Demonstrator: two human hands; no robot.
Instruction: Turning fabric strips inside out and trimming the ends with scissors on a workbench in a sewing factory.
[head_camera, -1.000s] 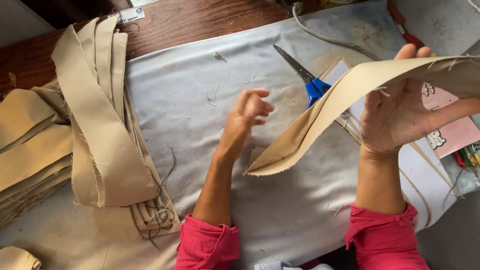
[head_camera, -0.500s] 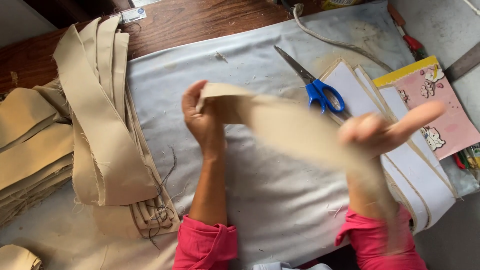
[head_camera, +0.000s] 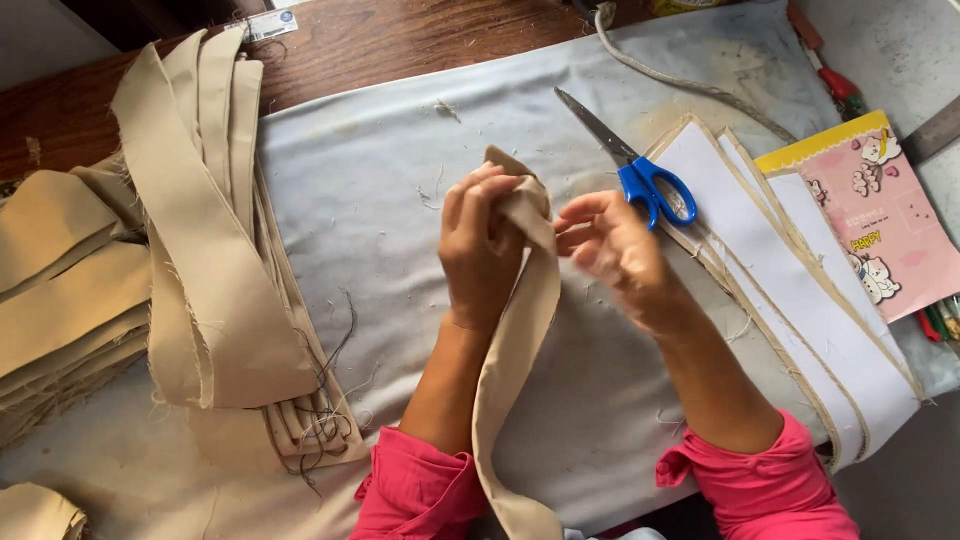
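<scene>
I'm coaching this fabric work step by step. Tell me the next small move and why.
Probably bring the right hand onto the tan fabric strip beside the left hand. The left fingers pinch its folded top end alone, the right hand hovers just off it, and the rest hangs loose toward the lap.

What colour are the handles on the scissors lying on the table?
Bright blue; the scissors and their handles show plainly in the head view, beside the right hand.

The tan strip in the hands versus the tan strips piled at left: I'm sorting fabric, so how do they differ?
The held strip is single, lifted off the grey cloth and gripped at its top by the left hand; the piled strips are many, lying stacked and untouched. The held strip hangs toward the person; the piled ones lie folded over. Both are tan with frayed edges.
</scene>
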